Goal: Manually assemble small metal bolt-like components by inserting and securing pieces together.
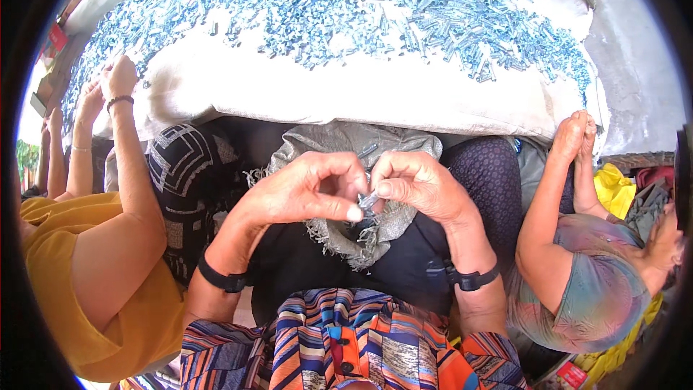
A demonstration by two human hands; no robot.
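Above my lap, my left hand [310, 186] and my right hand [420, 186] meet with their fingertips pinched around a small shiny grey-blue piece [369, 202]. Its exact kind is too small to make out. Both thumbs and index fingers close in on it, and the fingers partly cover it. Right below the hands, a grey woven sack [339, 141] with a frayed rim lies gathered between my legs. A short grey stick-like piece [368, 150] shows against the sack just beyond my fingers.
A table covered with white cloth [289, 94] spans the far side, spread with many small blue pieces [317, 22]. At my left, a person in a yellow top [108, 274] reaches to its edge. Close at my right, another person [577, 267] holds both hands near the cloth's corner.
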